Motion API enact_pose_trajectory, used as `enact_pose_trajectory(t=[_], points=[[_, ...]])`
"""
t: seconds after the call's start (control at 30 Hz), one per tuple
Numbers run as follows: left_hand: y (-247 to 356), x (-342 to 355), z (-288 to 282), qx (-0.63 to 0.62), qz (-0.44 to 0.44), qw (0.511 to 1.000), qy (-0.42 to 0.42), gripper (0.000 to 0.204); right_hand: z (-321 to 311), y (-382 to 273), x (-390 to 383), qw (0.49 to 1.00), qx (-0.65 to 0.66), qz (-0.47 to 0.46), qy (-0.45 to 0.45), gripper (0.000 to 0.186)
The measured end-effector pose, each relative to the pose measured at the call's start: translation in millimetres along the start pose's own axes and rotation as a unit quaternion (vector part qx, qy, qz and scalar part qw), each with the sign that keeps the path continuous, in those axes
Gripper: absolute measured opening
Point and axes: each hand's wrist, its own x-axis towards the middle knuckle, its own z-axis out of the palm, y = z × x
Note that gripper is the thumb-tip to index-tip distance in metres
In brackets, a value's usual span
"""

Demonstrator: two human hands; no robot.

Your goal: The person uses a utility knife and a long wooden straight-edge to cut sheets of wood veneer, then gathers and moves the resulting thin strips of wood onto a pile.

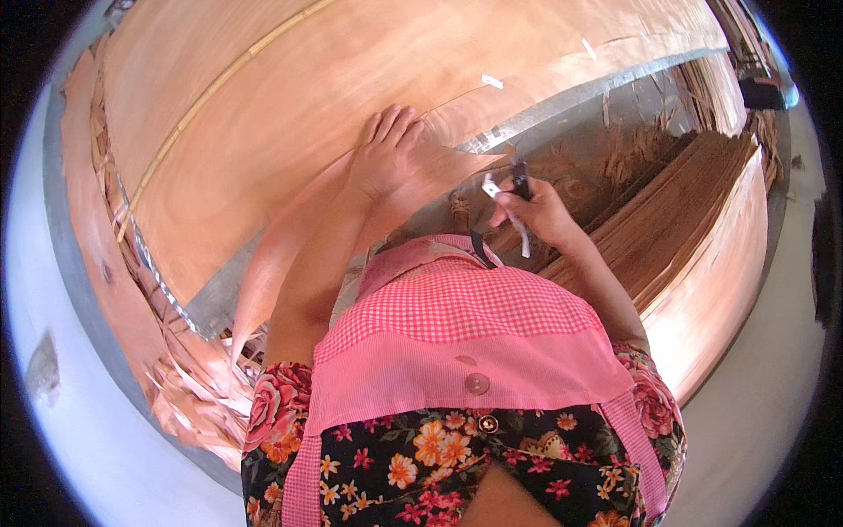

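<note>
My left hand (386,158) lies flat, fingers stretched, on a thin reddish wood veneer strip (443,172) that overlaps the near edge of a large veneer sheet (307,105). The strip narrows to a point toward my right hand and its other end hangs down past my left forearm. My right hand (540,211) is closed around a short black-handled tool (522,180), whose working end I cannot make out. A white tape strip (491,186) is also at its fingers, with a pale tail dangling below. Small white tape pieces (492,82) stick to the large sheet.
A bamboo stick (219,83) lies across the sheet at the left. Under the sheet shows the grey table edge (571,95). To the right stands a thick stack of veneer (667,211). Torn veneer scraps (193,378) heap at the lower left.
</note>
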Motion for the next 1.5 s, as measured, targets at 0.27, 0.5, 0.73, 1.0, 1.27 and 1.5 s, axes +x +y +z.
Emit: enact_pose_trajectory(t=[0.27,0.5,0.73,1.0,1.27,1.5], points=[[3,4,2,0.008,-0.029,0.999,-0.016,0.049,55,35,31,0.982,0.11,0.099,0.117,0.018],[-4,2,8,-0.066,-0.06,0.995,0.034,0.047,56,22,106,0.978,0.068,0.025,0.196,0.017],[-4,2,3,-0.029,-0.047,0.998,0.014,0.046,74,9,163,0.973,0.091,0.015,0.21,0.02],[2,9,5,0.013,-0.064,0.998,0.008,0.047,78,28,100,0.967,0.161,0.096,0.174,0.019],[-8,-8,5,0.025,0.1,0.993,-0.066,0.039,86,58,90,0.968,0.146,0.078,0.186,0.016],[-3,-4,-7,-0.021,0.061,0.993,-0.103,0.038,9,24,79,0.831,-0.523,-0.06,0.178,0.014]])
